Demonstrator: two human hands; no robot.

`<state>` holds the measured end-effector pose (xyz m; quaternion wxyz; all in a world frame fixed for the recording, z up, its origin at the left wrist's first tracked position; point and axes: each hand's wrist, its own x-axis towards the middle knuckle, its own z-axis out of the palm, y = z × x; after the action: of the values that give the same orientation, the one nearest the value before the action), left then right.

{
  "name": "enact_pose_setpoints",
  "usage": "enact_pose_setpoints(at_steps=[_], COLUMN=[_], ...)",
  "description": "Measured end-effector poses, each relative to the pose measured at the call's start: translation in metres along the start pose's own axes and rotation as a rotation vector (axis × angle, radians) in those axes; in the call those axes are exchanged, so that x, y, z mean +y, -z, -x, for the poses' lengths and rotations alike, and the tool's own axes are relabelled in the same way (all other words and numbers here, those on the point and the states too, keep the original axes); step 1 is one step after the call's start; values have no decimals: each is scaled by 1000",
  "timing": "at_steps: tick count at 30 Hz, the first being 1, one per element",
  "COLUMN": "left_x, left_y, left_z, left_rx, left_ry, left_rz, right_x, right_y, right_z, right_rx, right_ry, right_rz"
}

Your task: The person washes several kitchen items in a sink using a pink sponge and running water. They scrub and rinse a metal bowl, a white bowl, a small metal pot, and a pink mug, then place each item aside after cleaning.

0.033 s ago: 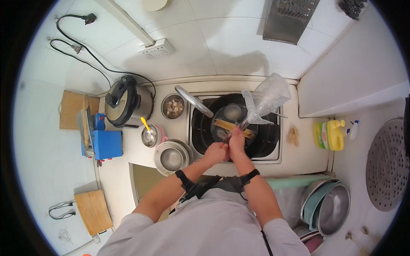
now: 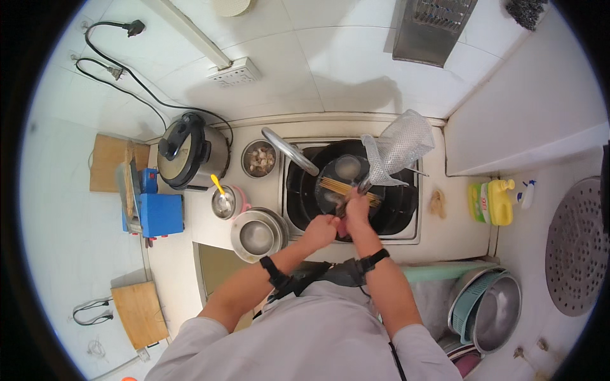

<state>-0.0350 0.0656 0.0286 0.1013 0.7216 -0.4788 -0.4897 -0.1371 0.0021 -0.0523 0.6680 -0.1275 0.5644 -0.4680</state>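
1. Since the earlier frame, we see the left hand [image 2: 321, 231] and the right hand [image 2: 357, 210] slightly farther apart, the right shifted a little rightward; a pinkish piece [image 2: 344, 228] now shows between them.
2. Both hands have curled fingers, over the lower edge of the black basin [image 2: 392, 219] at the frame's centre. The pinkish piece lies just beside them; we cannot tell whether either hand clamps it, as the fingers hide their grip.
3. Above the right hand, we make out a shiny metal tip [image 2: 364, 184], mostly hidden.
4. Chopsticks [image 2: 335, 185] lie slanting across the basin's middle, with the mesh bag [image 2: 406, 143] to their upper right.
5. At right, the yellow bottle [image 2: 502, 204] carries a green label [image 2: 483, 203] with pale and red printing; we find it too small to read surely.
6. At centre left, a yellow-handled spoon [image 2: 216, 184] stands in a small bowl [image 2: 223, 209].
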Motion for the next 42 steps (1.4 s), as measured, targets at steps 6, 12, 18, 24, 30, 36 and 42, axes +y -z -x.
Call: enact_pose_setpoints(at_steps=[6, 12, 18, 24, 30, 36, 42], left_x=[12, -2, -8, -15, -22, -56, -78], left_y=[1, 5, 19, 5, 5, 9, -7], left_z=[15, 18, 1, 22, 25, 50, 3], left_rx=[167, 46, -557, -258, 30, -86, -73], left_ry=[-61, -82, 617, 254, -10, 90, 105], left_rz=[-195, 79, 1528, 575, 18, -31, -195], right_x=[-10, -26, -18, -24, 4, -8, 5], right_y=[-5, -5, -13, -18, -22, 13, 51], right_z=[4, 8, 30, 18, 27, -42, -48], right_rx=[26, 12, -87, 21, -74, 90, 81], right_ry=[-211, -133, -224, -287, -295, -49, 205], right_rz=[-131, -146, -38, -119, 73, 132, 260])
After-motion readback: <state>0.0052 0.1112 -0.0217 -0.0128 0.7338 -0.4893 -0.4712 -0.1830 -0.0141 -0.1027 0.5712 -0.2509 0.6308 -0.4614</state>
